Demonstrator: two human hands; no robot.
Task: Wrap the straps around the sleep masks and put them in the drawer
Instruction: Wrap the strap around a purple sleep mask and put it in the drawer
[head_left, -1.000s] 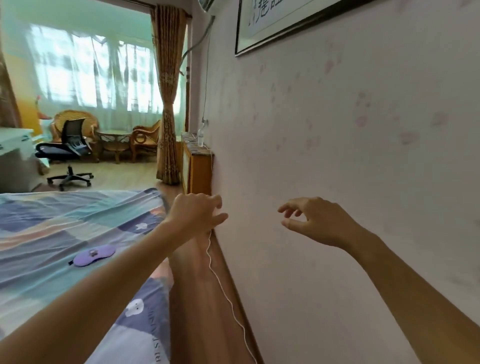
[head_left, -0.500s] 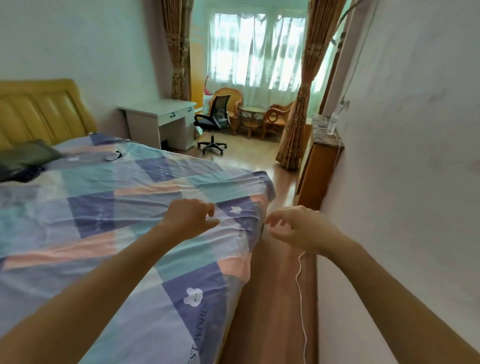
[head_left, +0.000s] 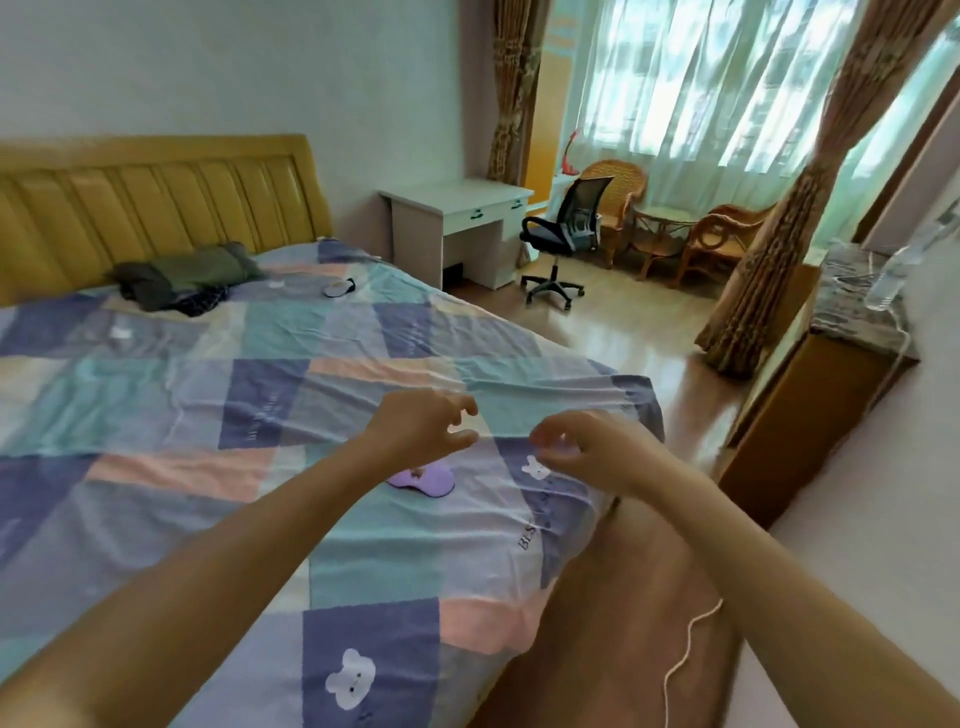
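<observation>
A purple sleep mask (head_left: 423, 479) lies on the patchwork bedspread (head_left: 260, 374) near the bed's foot corner, partly hidden under my left wrist. My left hand (head_left: 421, 428) hovers just above it, fingers curled and apart, holding nothing. My right hand (head_left: 587, 449) hangs to the right of the mask over the bed's corner, fingers loosely bent and empty. A second, white sleep mask (head_left: 338, 287) with a dark strap lies far up the bed near the pillow end. A white desk (head_left: 457, 228) with drawers stands past the bed.
Dark folded clothes (head_left: 182, 275) lie by the yellow headboard (head_left: 156, 192). A black office chair (head_left: 563, 239) stands next to the desk. A wooden cabinet (head_left: 810, 384) with a bottle (head_left: 891, 280) is against the right wall. A white cord (head_left: 685, 654) trails on the wooden floor.
My view has swung left from the wall to the bed. Both hands have moved over the bed's foot corner, and the purple mask now shows under my left hand.
</observation>
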